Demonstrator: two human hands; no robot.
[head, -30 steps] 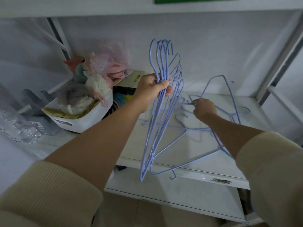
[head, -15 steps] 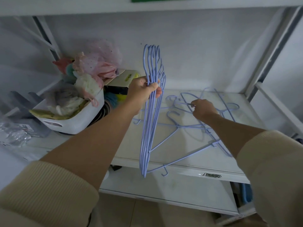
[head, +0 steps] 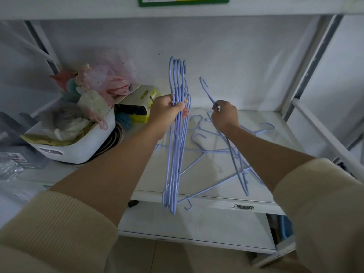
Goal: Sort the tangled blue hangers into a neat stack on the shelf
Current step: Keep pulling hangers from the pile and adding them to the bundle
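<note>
Left hand (head: 167,111) grips bunched hangers (head: 175,154) (upright); right hand (head: 224,115) lifts 1 hanger (head: 208,93).

A white metal shelf unit (head: 226,201) stands against a pale grey wall (head: 226,62) in dim light, with another shelf board (head: 78,6) above it, a lower board beneath, and beige floor tiles (head: 177,257) below.
</note>
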